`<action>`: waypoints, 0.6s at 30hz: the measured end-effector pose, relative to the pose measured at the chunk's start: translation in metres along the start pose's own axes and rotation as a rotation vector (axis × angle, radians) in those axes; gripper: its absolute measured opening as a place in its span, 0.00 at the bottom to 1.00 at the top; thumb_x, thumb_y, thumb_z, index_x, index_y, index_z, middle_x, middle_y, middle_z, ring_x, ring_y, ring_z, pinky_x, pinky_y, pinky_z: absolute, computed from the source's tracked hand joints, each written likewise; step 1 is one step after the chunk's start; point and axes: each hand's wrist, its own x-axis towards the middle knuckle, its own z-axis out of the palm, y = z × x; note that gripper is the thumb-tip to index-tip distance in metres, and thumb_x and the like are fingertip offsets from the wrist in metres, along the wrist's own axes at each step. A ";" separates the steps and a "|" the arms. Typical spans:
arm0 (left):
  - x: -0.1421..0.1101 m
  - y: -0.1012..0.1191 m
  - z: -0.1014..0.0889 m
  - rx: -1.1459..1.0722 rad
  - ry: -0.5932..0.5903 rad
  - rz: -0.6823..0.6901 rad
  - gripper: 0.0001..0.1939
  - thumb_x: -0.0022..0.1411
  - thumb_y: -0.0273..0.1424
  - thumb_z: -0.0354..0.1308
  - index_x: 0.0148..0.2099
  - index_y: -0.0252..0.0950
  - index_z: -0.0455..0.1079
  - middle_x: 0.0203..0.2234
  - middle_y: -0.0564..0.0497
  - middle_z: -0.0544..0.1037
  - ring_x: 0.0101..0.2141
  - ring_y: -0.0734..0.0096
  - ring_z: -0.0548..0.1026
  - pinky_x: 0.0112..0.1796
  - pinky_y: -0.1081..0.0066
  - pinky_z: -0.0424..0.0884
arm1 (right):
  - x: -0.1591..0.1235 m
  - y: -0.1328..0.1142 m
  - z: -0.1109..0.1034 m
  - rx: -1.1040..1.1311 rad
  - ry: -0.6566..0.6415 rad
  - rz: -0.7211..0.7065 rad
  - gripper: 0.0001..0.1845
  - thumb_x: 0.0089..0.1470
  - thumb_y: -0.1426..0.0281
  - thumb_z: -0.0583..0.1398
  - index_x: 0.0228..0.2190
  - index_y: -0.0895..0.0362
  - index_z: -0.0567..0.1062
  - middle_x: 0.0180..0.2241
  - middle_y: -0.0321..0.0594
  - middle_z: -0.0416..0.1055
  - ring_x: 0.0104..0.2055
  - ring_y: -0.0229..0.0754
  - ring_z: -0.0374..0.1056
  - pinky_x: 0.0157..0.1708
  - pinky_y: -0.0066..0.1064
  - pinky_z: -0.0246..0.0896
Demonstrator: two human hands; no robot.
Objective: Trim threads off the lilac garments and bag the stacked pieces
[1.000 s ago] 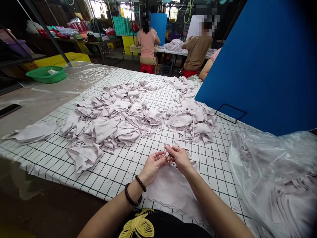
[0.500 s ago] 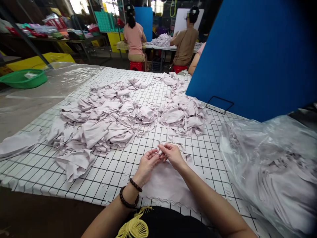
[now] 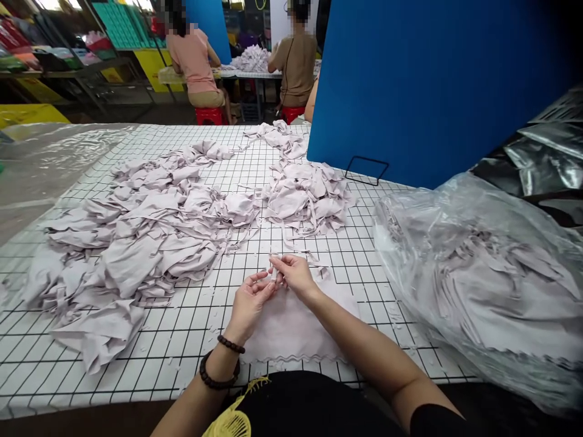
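Observation:
A pale lilac cloth piece (image 3: 296, 331) with a wavy lower edge lies flat before me on the grid-patterned tablecloth (image 3: 191, 343). Over its far end, my left hand (image 3: 248, 303) pinches a narrow pale fabric strip (image 3: 274, 274) between thumb and fingers. Close against it, my right hand (image 3: 295, 278) grips the same strip from above, thumb and forefinger together. My fingers partly cover the strip, and where it joins the cloth is hidden. Two dark bead bracelets (image 3: 218, 373) circle my left wrist.
Heaped lilac cloth pieces (image 3: 136, 243) cover the left, with a smaller heap (image 3: 310, 194) ahead. A clear plastic bag (image 3: 483, 243) of stacked cloth stands right, below a blue board (image 3: 410, 79) and black wire frame (image 3: 367, 170). Two people (image 3: 194, 64) sit beyond.
The view has turned right, so everything slides left and more of the plastic bag shows. Both hands stay together at the strip with only small finger shifts.

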 end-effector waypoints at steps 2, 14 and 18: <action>0.001 0.000 0.001 0.025 0.002 0.003 0.28 0.48 0.33 0.68 0.49 0.32 0.62 0.30 0.47 0.79 0.33 0.71 0.78 0.41 0.70 0.71 | 0.001 0.000 -0.002 0.039 -0.013 0.035 0.20 0.47 0.54 0.62 0.24 0.60 0.74 0.14 0.33 0.64 0.13 0.30 0.55 0.11 0.21 0.47; -0.004 -0.004 -0.001 -0.100 0.042 -0.030 0.31 0.46 0.31 0.70 0.50 0.32 0.61 0.30 0.48 0.79 0.32 0.71 0.78 0.43 0.67 0.71 | -0.009 -0.013 -0.020 -0.257 -0.275 0.076 0.14 0.39 0.62 0.67 0.19 0.61 0.75 0.15 0.33 0.65 0.17 0.30 0.54 0.16 0.22 0.47; -0.004 -0.003 -0.002 -0.068 0.065 -0.002 0.31 0.46 0.32 0.70 0.50 0.32 0.61 0.30 0.49 0.79 0.31 0.73 0.77 0.40 0.70 0.71 | -0.012 -0.016 -0.015 -0.290 -0.238 -0.002 0.13 0.39 0.63 0.67 0.17 0.60 0.75 0.19 0.35 0.68 0.20 0.32 0.58 0.19 0.24 0.51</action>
